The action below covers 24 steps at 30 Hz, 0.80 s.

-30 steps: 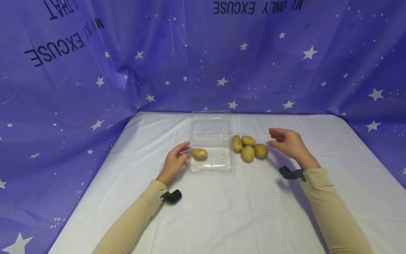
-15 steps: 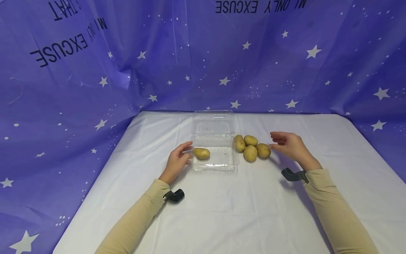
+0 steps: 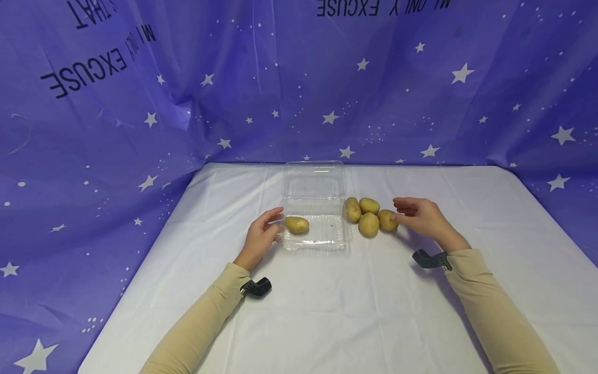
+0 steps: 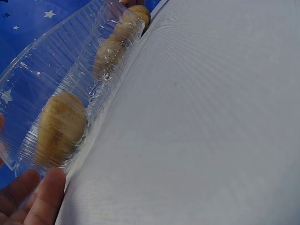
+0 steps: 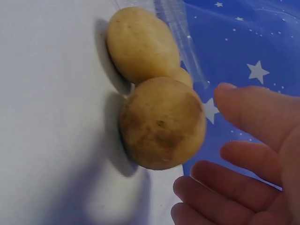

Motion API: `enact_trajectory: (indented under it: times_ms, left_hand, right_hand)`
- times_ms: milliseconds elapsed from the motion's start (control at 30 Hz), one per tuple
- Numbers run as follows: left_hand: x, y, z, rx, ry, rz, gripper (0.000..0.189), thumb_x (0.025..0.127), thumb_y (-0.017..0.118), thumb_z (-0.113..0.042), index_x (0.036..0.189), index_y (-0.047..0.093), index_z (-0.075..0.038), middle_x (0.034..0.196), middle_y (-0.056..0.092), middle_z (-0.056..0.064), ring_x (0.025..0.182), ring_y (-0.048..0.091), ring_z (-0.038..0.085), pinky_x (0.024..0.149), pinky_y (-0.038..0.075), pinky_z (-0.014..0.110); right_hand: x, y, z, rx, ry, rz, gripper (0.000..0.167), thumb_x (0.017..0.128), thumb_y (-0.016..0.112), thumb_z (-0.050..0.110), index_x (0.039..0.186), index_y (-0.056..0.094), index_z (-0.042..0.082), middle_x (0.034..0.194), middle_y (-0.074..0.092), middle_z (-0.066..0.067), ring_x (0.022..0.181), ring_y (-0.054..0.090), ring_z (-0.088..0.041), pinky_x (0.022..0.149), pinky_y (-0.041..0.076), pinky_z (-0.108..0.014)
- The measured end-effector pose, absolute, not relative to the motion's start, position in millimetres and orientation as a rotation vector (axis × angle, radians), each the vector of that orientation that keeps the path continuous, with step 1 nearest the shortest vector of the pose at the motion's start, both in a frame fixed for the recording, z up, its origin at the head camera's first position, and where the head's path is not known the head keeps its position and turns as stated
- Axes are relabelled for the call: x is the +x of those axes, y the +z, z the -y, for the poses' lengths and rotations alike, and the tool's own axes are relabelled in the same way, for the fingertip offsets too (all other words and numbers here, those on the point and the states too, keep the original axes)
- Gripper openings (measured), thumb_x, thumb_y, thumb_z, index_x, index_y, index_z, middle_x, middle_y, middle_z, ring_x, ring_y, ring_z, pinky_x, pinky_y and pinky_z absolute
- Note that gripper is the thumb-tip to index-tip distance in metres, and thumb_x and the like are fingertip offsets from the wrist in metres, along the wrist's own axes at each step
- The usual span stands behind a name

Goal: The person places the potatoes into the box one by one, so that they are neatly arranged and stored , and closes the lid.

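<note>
A clear plastic clamshell container lies with its lid folded back, one yellow-brown potato in its left end. My left hand is at the container's left side, fingers loosely bent and fingertips right at its wall. Several more potatoes sit clustered on the table just right of the container. My right hand hovers beside the rightmost potato, thumb and fingers spread apart with nothing between them. In the head view its thumb overlaps that potato; in the right wrist view a gap shows.
A white cloth covers the table. Behind and at the sides hangs a purple-blue curtain with white stars and black lettering. The raised lid lies toward the back edge. Black wrist cameras are strapped over beige sleeves.
My right hand has moved slightly down and left, closer to the rightmost potato. The left hand keeps its place at the container, and the potatoes have not moved; the head view shifted slightly.
</note>
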<state>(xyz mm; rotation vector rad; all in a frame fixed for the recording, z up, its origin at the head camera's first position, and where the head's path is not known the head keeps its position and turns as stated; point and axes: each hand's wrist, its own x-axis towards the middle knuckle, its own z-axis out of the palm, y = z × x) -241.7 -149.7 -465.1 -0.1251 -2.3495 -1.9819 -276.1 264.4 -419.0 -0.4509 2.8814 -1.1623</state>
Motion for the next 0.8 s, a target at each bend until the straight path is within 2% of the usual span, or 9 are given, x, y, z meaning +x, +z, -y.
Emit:
enact_trajectory:
  times_ms: [133,400,500,567,700,800]
  left_hand:
    - [-242,-467,150,-0.14,-1.979,2.34,0.053,0.089,0.054,0.003,0.142,0.058,-0.003,0.138,0.061,0.025,0.088,0.062,0.019,0.063,0.05,0.014]
    - [-239,-461,149,-0.136,-2.0,2.34,0.053,0.09,0.052,0.006,0.143,0.054,0.004,0.139,0.057,0.031,0.094,0.062,0.035,0.062,0.05,0.014]
    - [-232,-449,147,-0.135,-1.996,2.356,0.053,0.089,0.051,0.007,0.142,0.054,0.006,0.138,0.057,0.033,0.092,0.061,0.033,0.063,0.051,0.015]
    - [-227,-441,145,-0.139,-1.986,2.362,0.052,0.089,0.051,0.006,0.141,0.054,0.008,0.137,0.057,0.034,0.089,0.062,0.028,0.063,0.051,0.015]
    - [-222,-432,145,-0.144,-1.98,2.367,0.052,0.089,0.052,0.006,0.141,0.054,0.007,0.136,0.057,0.033,0.086,0.06,0.021,0.064,0.052,0.015]
    - [-221,-431,145,-0.151,-1.999,2.354,0.052,0.089,0.052,0.006,0.141,0.054,0.007,0.137,0.057,0.033,0.086,0.061,0.024,0.064,0.052,0.015]
  right_hand:
    - [-278,-424,-262,-0.483,-1.145,-2.848,0.055,0.093,0.071,0.018,0.138,0.056,-0.01,0.136,0.062,-0.029,0.121,0.063,-0.047,0.102,0.053,-0.052]
    - [-277,-431,-256,-0.509,-1.007,-2.908,0.063,0.086,0.079,0.025,0.136,0.06,-0.007,0.132,0.065,-0.029,0.113,0.067,-0.041,0.098,0.056,-0.05]
    - [-276,-432,-254,-0.513,-0.961,-2.929,0.065,0.085,0.08,0.027,0.137,0.06,-0.005,0.131,0.066,-0.028,0.11,0.066,-0.036,0.095,0.054,-0.046]
    - [-277,-434,-254,-0.521,-0.947,-2.942,0.065,0.084,0.081,0.026,0.137,0.06,-0.005,0.13,0.067,-0.028,0.109,0.066,-0.035,0.094,0.053,-0.043]
    - [-278,-438,-252,-0.535,-0.951,-2.961,0.064,0.082,0.081,0.022,0.136,0.06,-0.006,0.13,0.066,-0.028,0.11,0.066,-0.037,0.095,0.054,-0.045]
    - [-278,-440,-251,-0.538,-0.954,-2.969,0.065,0.082,0.082,0.02,0.136,0.06,-0.007,0.13,0.066,-0.029,0.111,0.066,-0.038,0.096,0.053,-0.049]
